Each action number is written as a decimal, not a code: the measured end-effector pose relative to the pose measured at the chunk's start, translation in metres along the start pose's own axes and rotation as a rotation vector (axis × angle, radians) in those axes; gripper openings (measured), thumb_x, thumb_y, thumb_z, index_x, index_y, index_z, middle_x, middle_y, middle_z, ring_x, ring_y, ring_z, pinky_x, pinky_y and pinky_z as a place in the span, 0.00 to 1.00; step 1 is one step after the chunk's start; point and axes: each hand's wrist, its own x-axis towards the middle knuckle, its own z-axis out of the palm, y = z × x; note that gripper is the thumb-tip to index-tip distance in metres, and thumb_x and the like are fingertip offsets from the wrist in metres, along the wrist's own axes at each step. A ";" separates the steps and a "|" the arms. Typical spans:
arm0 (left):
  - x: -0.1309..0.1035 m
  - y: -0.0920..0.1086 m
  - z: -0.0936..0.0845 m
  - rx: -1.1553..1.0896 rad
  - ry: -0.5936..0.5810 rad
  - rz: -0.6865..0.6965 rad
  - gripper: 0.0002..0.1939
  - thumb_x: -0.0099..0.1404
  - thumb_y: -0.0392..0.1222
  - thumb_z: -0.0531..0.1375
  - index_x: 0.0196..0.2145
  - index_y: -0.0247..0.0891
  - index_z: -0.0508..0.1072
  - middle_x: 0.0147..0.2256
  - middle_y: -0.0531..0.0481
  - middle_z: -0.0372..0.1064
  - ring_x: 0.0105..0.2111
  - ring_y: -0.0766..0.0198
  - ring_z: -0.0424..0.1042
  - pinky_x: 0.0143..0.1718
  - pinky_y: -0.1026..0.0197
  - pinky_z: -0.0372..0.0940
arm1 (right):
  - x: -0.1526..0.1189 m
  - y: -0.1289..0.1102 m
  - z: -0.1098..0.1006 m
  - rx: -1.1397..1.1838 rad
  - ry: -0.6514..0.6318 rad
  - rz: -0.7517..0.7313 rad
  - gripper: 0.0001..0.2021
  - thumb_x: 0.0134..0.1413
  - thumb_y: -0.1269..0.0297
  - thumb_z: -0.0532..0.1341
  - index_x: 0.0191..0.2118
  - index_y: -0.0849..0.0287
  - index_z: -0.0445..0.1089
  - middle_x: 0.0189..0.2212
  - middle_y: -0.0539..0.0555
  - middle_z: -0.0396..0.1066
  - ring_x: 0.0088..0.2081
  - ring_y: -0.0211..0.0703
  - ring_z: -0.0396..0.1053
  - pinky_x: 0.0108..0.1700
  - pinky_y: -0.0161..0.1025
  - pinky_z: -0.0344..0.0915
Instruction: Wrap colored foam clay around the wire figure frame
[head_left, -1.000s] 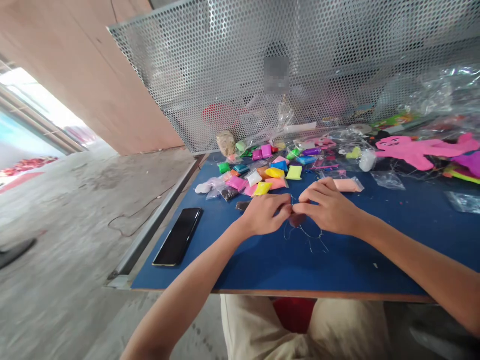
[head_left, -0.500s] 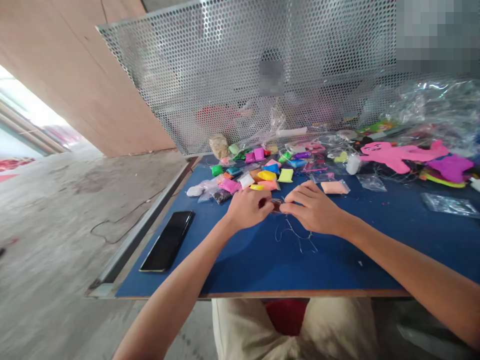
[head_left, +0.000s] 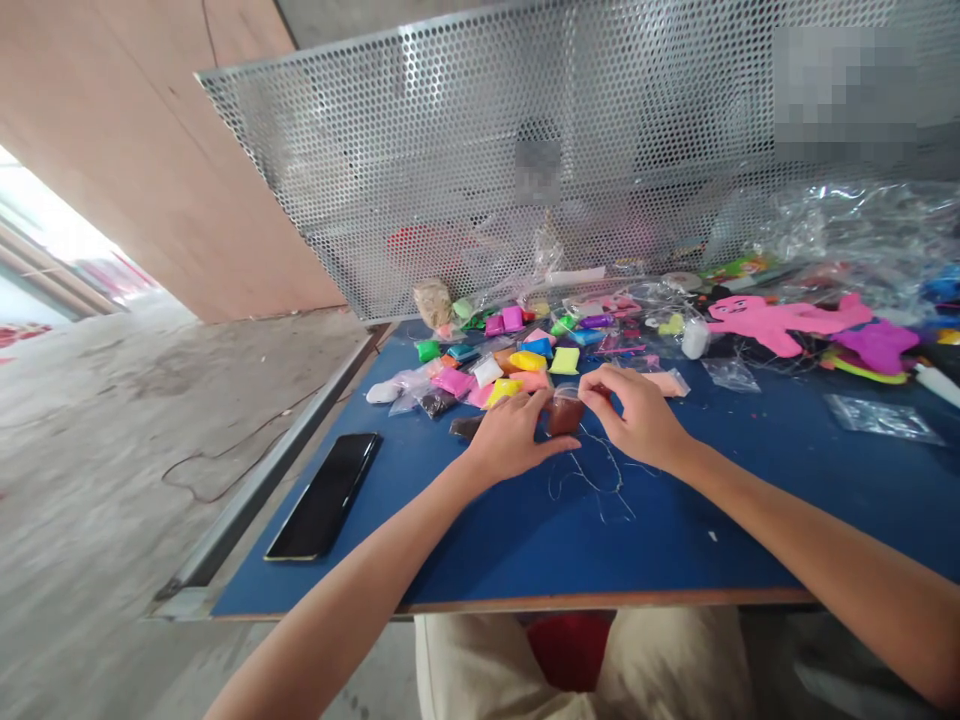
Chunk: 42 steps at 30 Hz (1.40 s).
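A small brown packet (head_left: 565, 412) in clear plastic lies between my hands over the blue table. My left hand (head_left: 514, 435) is at its left side, thumb and fingers spread apart. At its upper right edge, my right hand (head_left: 628, 410) pinches with thumb and forefinger; what is between those fingertips is too small to make out. A dark packet (head_left: 465, 428) shows just left of my left hand. Thin pale threads (head_left: 616, 470) lie on the table below and right of the brown packet. Colourful clay packets (head_left: 529, 360) are heaped beyond my hands.
A black phone (head_left: 324, 497) lies on the left of the blue table (head_left: 480, 560). At the right are a pink figure cutout (head_left: 784, 322), a white bottle (head_left: 695, 340) and clear plastic bags (head_left: 885, 417). A perforated metal panel (head_left: 450, 130) stands along the back.
My left hand has opened from its pinch, and my right hand has lifted slightly. The brown packet and the dark packet now show more fully. The view has shifted a little.
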 end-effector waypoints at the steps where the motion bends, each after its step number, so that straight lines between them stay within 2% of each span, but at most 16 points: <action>1: 0.001 -0.002 0.003 0.015 -0.017 -0.009 0.30 0.64 0.68 0.56 0.46 0.37 0.69 0.37 0.44 0.74 0.40 0.51 0.74 0.40 0.54 0.66 | 0.000 -0.002 0.000 0.015 0.005 -0.002 0.05 0.66 0.67 0.54 0.37 0.56 0.64 0.31 0.50 0.70 0.33 0.42 0.66 0.40 0.42 0.58; 4: 0.002 -0.008 0.009 0.016 -0.026 0.008 0.23 0.69 0.63 0.53 0.38 0.37 0.70 0.34 0.46 0.74 0.36 0.55 0.74 0.36 0.57 0.65 | 0.000 -0.005 -0.002 0.076 -0.029 -0.034 0.06 0.67 0.66 0.53 0.37 0.56 0.64 0.31 0.50 0.69 0.34 0.43 0.66 0.40 0.42 0.58; 7: 0.003 -0.014 0.007 0.016 -0.009 0.051 0.18 0.71 0.57 0.54 0.39 0.38 0.71 0.36 0.46 0.75 0.37 0.56 0.73 0.37 0.58 0.65 | 0.000 -0.003 -0.006 0.110 -0.090 -0.089 0.07 0.68 0.66 0.54 0.37 0.55 0.66 0.31 0.50 0.70 0.33 0.42 0.65 0.41 0.42 0.58; 10: 0.004 -0.017 0.003 0.041 -0.044 0.082 0.14 0.72 0.51 0.55 0.40 0.38 0.73 0.36 0.46 0.75 0.37 0.57 0.73 0.39 0.58 0.65 | 0.001 0.001 -0.009 0.114 -0.104 -0.126 0.07 0.68 0.65 0.55 0.37 0.55 0.68 0.30 0.50 0.71 0.32 0.42 0.66 0.41 0.42 0.59; 17: 0.006 -0.015 -0.006 0.156 -0.047 0.094 0.16 0.74 0.46 0.51 0.40 0.37 0.76 0.34 0.45 0.76 0.36 0.57 0.74 0.40 0.57 0.65 | 0.001 0.005 -0.011 0.112 -0.094 -0.085 0.08 0.66 0.62 0.59 0.35 0.55 0.72 0.30 0.51 0.73 0.33 0.43 0.68 0.39 0.42 0.61; 21: 0.006 -0.017 -0.007 0.102 -0.061 0.112 0.15 0.74 0.43 0.51 0.44 0.38 0.76 0.38 0.44 0.77 0.38 0.57 0.75 0.40 0.56 0.66 | 0.001 0.005 -0.011 0.105 -0.129 -0.088 0.08 0.66 0.62 0.58 0.36 0.55 0.72 0.30 0.51 0.72 0.33 0.43 0.68 0.39 0.43 0.62; 25: 0.005 -0.020 -0.002 -0.102 -0.043 0.139 0.15 0.73 0.37 0.51 0.54 0.39 0.70 0.46 0.44 0.75 0.43 0.58 0.75 0.45 0.56 0.68 | 0.000 0.008 -0.008 0.166 -0.129 -0.072 0.05 0.63 0.61 0.62 0.35 0.54 0.72 0.30 0.50 0.71 0.32 0.42 0.68 0.37 0.41 0.64; 27: 0.004 -0.020 0.001 -0.187 -0.016 0.150 0.18 0.72 0.40 0.54 0.58 0.39 0.66 0.50 0.43 0.73 0.47 0.57 0.74 0.48 0.56 0.68 | -0.001 0.010 -0.005 0.224 -0.146 -0.066 0.05 0.62 0.61 0.63 0.35 0.54 0.71 0.31 0.50 0.71 0.33 0.41 0.69 0.37 0.40 0.65; 29: 0.005 -0.020 0.003 -0.220 0.014 0.152 0.21 0.70 0.47 0.59 0.58 0.39 0.66 0.52 0.42 0.72 0.50 0.55 0.72 0.49 0.55 0.67 | -0.001 0.011 -0.003 0.259 -0.173 -0.080 0.05 0.62 0.61 0.63 0.36 0.54 0.70 0.33 0.51 0.71 0.34 0.41 0.69 0.38 0.39 0.67; 31: 0.006 -0.020 0.003 -0.219 0.019 0.145 0.23 0.67 0.54 0.61 0.55 0.40 0.69 0.50 0.43 0.73 0.49 0.55 0.73 0.48 0.55 0.68 | -0.001 0.011 -0.002 0.260 -0.179 -0.115 0.05 0.62 0.60 0.63 0.36 0.54 0.70 0.34 0.52 0.70 0.35 0.41 0.69 0.39 0.40 0.67; 33: 0.007 -0.020 0.001 -0.225 -0.019 0.150 0.20 0.66 0.56 0.61 0.48 0.40 0.73 0.44 0.45 0.75 0.44 0.56 0.75 0.45 0.57 0.68 | 0.000 0.011 -0.002 0.236 -0.151 -0.160 0.04 0.63 0.61 0.62 0.37 0.54 0.69 0.36 0.53 0.69 0.37 0.43 0.69 0.42 0.42 0.68; 36: 0.007 -0.021 -0.003 -0.230 -0.073 0.176 0.19 0.67 0.58 0.59 0.38 0.38 0.76 0.35 0.46 0.76 0.36 0.59 0.75 0.39 0.60 0.68 | 0.000 0.010 -0.004 0.174 -0.078 -0.207 0.03 0.63 0.61 0.62 0.41 0.51 0.70 0.40 0.54 0.67 0.43 0.46 0.68 0.47 0.48 0.69; 38: 0.007 -0.021 -0.006 -0.195 -0.071 0.198 0.20 0.69 0.57 0.56 0.37 0.38 0.76 0.33 0.46 0.76 0.34 0.60 0.75 0.38 0.60 0.67 | 0.000 0.010 -0.007 0.144 -0.046 -0.208 0.05 0.62 0.60 0.62 0.43 0.50 0.70 0.42 0.55 0.66 0.45 0.48 0.68 0.48 0.50 0.69; 42: 0.005 -0.020 -0.006 -0.095 -0.044 0.244 0.21 0.75 0.52 0.49 0.36 0.35 0.75 0.32 0.44 0.74 0.34 0.60 0.74 0.39 0.58 0.67 | -0.001 0.012 -0.012 0.159 -0.039 -0.165 0.10 0.61 0.59 0.63 0.48 0.49 0.69 0.45 0.56 0.67 0.40 0.46 0.68 0.43 0.47 0.71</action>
